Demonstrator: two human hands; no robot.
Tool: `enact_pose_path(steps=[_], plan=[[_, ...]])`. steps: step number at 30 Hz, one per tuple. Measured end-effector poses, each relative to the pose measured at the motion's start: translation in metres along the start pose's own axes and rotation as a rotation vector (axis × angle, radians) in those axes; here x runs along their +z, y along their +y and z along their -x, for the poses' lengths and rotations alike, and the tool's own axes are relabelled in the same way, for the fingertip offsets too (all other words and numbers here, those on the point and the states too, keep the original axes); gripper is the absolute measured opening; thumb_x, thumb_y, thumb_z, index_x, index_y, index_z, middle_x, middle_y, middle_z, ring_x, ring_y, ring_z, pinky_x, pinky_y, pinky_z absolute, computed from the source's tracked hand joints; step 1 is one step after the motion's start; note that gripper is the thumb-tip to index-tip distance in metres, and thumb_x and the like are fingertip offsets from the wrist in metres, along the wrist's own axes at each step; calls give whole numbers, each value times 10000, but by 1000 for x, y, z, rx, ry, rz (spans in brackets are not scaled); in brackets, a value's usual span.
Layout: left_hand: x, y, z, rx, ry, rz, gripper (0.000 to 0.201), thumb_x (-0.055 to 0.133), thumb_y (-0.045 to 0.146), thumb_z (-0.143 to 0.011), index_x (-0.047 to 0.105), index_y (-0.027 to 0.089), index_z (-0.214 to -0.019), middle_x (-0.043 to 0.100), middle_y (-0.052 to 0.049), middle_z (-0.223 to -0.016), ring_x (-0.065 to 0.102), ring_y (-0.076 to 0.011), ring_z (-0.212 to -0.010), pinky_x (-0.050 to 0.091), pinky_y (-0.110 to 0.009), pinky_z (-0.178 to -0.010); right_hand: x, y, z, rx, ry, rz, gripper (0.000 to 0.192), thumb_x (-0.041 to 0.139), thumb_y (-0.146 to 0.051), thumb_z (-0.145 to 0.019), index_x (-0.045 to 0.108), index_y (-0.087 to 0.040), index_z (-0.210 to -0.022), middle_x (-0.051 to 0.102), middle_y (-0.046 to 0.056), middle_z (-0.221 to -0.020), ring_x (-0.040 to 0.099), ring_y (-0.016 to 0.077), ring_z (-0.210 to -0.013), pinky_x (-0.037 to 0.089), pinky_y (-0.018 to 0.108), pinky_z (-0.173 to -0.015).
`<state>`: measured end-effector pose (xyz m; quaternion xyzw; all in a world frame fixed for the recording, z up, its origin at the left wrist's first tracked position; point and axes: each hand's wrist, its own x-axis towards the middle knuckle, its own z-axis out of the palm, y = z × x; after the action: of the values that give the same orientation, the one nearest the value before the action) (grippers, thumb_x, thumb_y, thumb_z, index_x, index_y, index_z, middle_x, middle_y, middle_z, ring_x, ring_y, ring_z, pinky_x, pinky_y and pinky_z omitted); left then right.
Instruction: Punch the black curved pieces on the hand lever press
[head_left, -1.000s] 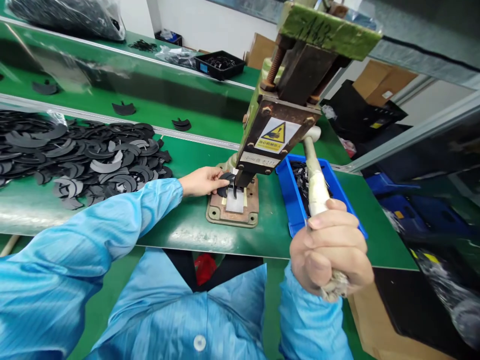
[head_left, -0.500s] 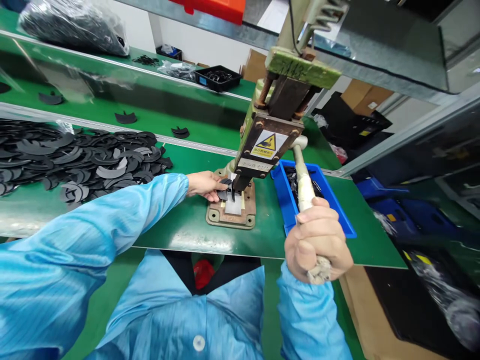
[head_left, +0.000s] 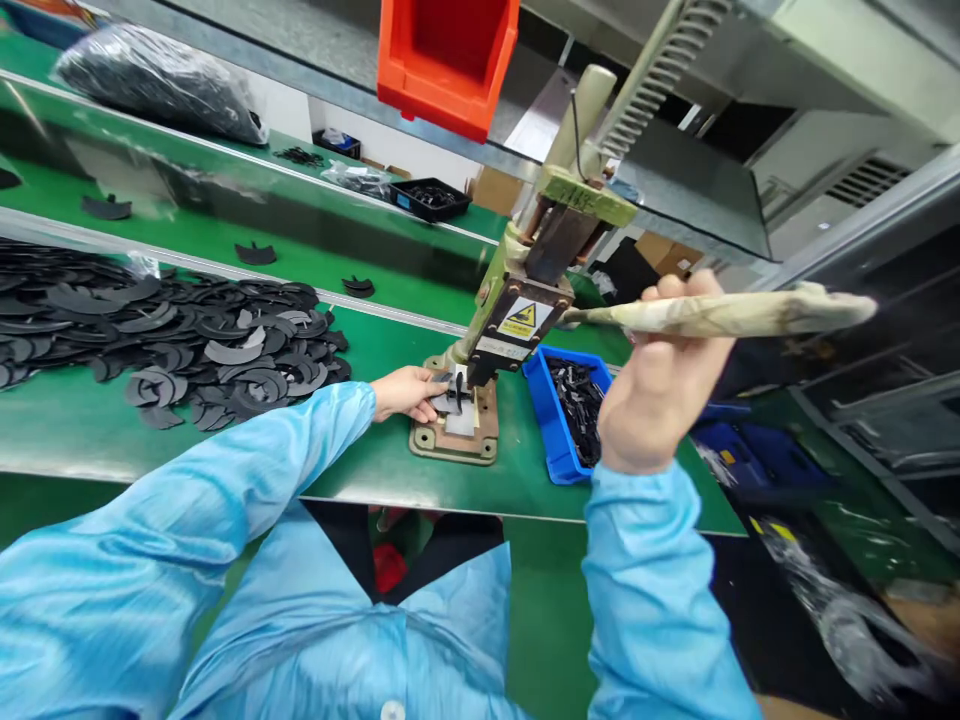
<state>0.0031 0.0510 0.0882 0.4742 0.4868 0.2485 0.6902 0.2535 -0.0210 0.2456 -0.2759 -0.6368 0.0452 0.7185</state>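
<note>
A hand press [head_left: 525, 300] with a yellow warning label stands on a rusty base plate [head_left: 450, 440] on the green bench. My left hand [head_left: 405, 392] holds a flat black curved piece [head_left: 448, 392] on the base under the press head. My right hand [head_left: 660, 385] grips the wrapped lever handle [head_left: 727, 312], which is raised to about level and points right.
A big heap of black curved pieces [head_left: 157, 335] lies left on the green table [head_left: 360, 470]. A blue bin [head_left: 559, 425] with black parts sits right of the press. A red bin [head_left: 446, 55] rests on the shelf above. Bags and a black tray lie beyond.
My right hand has swung the lever up from low near my body to about level. The press head has risen. My left hand stays at the base with the piece.
</note>
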Motion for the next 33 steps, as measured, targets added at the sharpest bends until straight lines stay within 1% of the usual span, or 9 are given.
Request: enact_pose_path(steps=[2,4,6,10,16,20,23,29,33], plan=[[-1,-3,17,62,-19,-9,393,853,490,-859,623,171,-870,749,-46,-722,694,-122,-526,554,-194,-492,-10,15,42,-20,32,160,518,690,-288,-950,571,-202,-1446,644,135,-1433,675,228,-1353,562,361,-1149],[0,-8,39,138,-52,-36,427,840,538,-853,617,175,-880,734,-33,-710,701,-131,-543,550,-198,-491,-14,23,89,41,-131,246,429,700,-198,-936,625,-227,-1357,747,68,-1254,763,155,-1161,609,225,-1015],[4,-11,61,204,-92,-61,450,815,580,-858,607,182,-875,708,-17,-672,705,-143,-547,547,-205,-485,-8,23,131,115,-316,255,333,719,-186,-916,681,-229,-1244,802,16,-1029,808,133,-910,650,192,-841],[17,-16,94,265,-141,-95,441,774,603,-878,636,184,-902,716,-19,-712,693,-140,-540,545,-216,-478,16,14,178,220,-509,202,262,719,-212,-936,683,-200,-1195,813,10,-1002,796,123,-809,677,217,-726],[29,-21,109,250,-134,-142,426,756,599,-889,632,192,-903,675,-2,-654,681,-149,-524,533,-213,-458,39,8,202,325,-426,141,129,647,-284,-1002,673,-159,-983,754,-11,-859,739,94,-723,626,206,-649],[31,-17,114,171,-225,-37,469,783,623,-856,627,183,-895,676,-3,-648,654,-130,-487,510,-201,-440,45,-4,215,423,-335,160,87,604,-277,-1008,610,-195,-978,751,21,-919,741,121,-778,611,220,-660],[29,-14,114,125,-276,27,511,811,641,-824,611,173,-866,670,-2,-643,648,-121,-489,521,-203,-465,44,-11,216,474,-353,181,79,577,-274,-1017,601,-199,-1023,750,34,-934,738,128,-781,605,236,-675],[17,-18,110,199,-185,-144,466,733,636,-900,587,194,-888,634,16,-655,634,-135,-535,484,-225,-480,23,-10,194,395,-539,223,162,643,-275,-973,701,-242,-1121,796,49,-1053,756,177,-966,605,327,-891],[19,-22,118,501,122,-378,363,726,560,-923,619,213,-926,629,-2,-827,599,-141,-684,496,-266,-609,18,-9,189,322,-577,268,130,626,-274,-975,689,-234,-1082,780,60,-1010,730,185,-929,582,343,-856]])
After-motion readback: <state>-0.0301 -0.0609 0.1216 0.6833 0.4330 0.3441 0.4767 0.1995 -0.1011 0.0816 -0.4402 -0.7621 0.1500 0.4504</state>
